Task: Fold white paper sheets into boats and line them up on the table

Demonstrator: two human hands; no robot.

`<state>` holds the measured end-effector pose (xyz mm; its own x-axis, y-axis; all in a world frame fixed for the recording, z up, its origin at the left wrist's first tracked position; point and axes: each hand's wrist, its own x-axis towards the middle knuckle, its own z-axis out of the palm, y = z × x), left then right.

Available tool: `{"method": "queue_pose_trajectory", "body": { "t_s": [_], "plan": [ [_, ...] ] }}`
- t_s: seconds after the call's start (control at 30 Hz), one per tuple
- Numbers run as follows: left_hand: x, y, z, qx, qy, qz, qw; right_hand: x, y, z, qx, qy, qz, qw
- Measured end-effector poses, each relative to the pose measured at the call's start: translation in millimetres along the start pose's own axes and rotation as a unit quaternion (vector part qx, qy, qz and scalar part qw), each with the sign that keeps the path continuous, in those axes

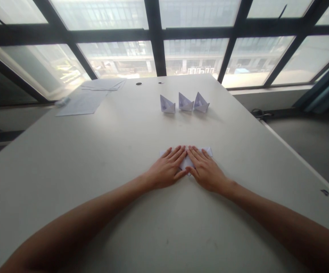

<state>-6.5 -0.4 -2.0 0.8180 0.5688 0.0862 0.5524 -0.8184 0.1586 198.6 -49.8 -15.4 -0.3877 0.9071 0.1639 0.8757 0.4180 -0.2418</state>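
The person's left hand (168,167) and right hand (207,167) lie palm down on a folded white paper (186,163) on the worktop (96,163), covering most of it. The left hand's fingers are straight and slightly apart, pointing to about 1 o'clock; the right hand's are much the same, pointing to about 11 o'clock. Neither hand grips the paper, and the 2 thumbs meet near its lower point. From the folded paper, 3 folded paper shapes (185,103) stand in a row at 12 o'clock, and loose white sheets (80,103) lie flat at 10 o'clock, near the windows (119,57).
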Motion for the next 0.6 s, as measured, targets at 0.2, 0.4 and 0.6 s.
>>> {"method": "queue_pose_trajectory", "body": {
  "t_s": [0.2, 0.4, 0.6],
  "plan": [
    [-1, -3, 1.3, 0.006, -0.012, -0.014, 1.000, -3, 7, 2, -0.038, 0.022, 0.093, 0.995],
    [-1, -3, 1.1, 0.004, -0.008, -0.017, 1.000, -5, 18, 4, -0.061, 0.063, 0.171, 0.981],
    [-1, -4, 1.1, 0.005, -0.008, -0.018, 1.000, 0, 9, -2, -0.044, 0.091, 0.088, 0.991]
  ]
}}
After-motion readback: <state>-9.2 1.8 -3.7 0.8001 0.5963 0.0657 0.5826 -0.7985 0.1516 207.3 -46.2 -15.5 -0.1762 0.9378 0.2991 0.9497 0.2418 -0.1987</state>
